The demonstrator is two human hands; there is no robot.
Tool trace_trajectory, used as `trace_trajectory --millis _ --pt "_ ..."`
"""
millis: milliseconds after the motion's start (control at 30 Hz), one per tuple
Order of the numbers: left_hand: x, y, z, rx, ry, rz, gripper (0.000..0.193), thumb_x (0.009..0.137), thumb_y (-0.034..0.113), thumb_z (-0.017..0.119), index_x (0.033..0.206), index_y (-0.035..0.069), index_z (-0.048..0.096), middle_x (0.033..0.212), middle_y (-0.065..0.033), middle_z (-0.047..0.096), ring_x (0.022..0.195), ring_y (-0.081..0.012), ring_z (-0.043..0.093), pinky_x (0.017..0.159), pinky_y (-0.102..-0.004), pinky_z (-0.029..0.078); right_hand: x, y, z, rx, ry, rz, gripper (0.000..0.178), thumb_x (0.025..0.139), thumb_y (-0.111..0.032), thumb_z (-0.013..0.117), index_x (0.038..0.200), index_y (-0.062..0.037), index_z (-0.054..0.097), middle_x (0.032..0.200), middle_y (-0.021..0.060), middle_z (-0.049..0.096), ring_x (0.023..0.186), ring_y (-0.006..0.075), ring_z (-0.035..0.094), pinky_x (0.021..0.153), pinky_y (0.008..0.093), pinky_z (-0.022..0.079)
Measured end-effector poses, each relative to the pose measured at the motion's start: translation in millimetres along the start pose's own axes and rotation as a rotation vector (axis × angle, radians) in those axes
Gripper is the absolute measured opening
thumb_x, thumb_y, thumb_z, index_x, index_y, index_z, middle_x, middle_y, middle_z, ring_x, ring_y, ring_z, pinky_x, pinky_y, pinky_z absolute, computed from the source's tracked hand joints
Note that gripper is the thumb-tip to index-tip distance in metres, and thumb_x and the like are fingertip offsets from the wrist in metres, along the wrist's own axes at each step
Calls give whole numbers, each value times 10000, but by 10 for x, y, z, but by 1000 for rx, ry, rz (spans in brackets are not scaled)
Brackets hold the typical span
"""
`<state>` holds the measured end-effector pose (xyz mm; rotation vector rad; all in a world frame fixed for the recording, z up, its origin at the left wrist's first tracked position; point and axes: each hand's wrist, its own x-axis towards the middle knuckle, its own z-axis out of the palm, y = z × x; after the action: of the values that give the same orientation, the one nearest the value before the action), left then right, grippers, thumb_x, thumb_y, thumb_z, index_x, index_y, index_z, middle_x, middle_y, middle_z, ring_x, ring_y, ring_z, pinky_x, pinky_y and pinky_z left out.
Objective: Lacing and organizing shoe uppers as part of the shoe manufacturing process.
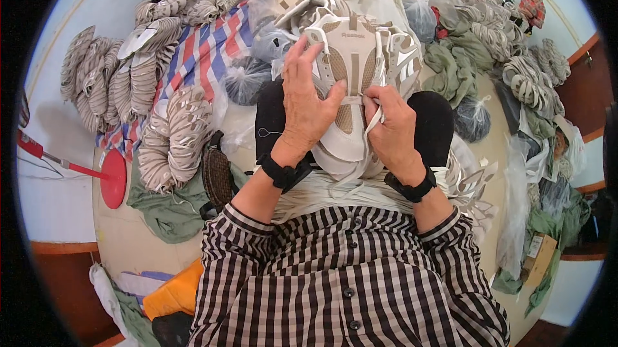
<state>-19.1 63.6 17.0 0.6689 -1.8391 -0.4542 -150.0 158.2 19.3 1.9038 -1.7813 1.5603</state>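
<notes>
A beige and white shoe upper (pixel 338 144) with tan mesh panels lies over my lap, between my knees. My left hand (pixel 307 93) rests along its left side, fingers stretched out and thumb apart, the thumb tip touching the middle near a crossing lace. My right hand (pixel 391 121) is closed in a pinch on a white shoelace (pixel 374 120) at the right row of eyelets, and the lace's loose end trails below. More pale laces (pixel 315 196) lie in a heap across my lap. Further uppers (pixel 402 57) sit just behind.
Bundled stacks of shoe uppers (pixel 174 138) stand at left, with more (pixel 528 80) at right. A striped sheet (pixel 206 51), green cloth (pixel 450 67), clear plastic bags (pixel 244 80) and a dark woven bag (pixel 216 170) surround me. A red round stand base (pixel 114 178) is at left. Another person (pixel 531 2) is far right.
</notes>
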Motion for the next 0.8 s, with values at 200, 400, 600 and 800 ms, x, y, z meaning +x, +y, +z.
trace_trajectory --millis 200,400,600,800 --pt "-31 -31 -15 45 -19 20 631 735 110 663 1297 22 390 1384 -226 343 1292 -370 332 1075 -436 256 74 -53 -57 -50 -139 -32 119 772 15 582 888 -9 569 804 175 579 709 365 589 603 396 457" --pt "-62 -69 -24 88 -30 81 622 797 173 633 1332 20 352 1414 -229 308 1301 -373 321 1082 -433 245 249 -112 -190 152 -305 190 22 773 18 557 793 27 555 711 193 587 660 342 582 606 359 452" --pt "-79 -68 -29 108 -41 88 624 803 203 629 1328 9 354 1413 -233 303 1303 -404 298 1082 -463 225 253 -95 -203 161 -362 305 40 762 6 568 793 18 547 704 180 583 650 329 581 582 366 443" --pt "-89 -63 -30 114 -34 85 638 788 194 642 1334 19 360 1417 -223 302 1307 -427 275 1075 -487 220 38 -104 -20 -70 -90 -41 144 692 61 558 807 -12 513 727 159 539 661 362 566 560 412 440"
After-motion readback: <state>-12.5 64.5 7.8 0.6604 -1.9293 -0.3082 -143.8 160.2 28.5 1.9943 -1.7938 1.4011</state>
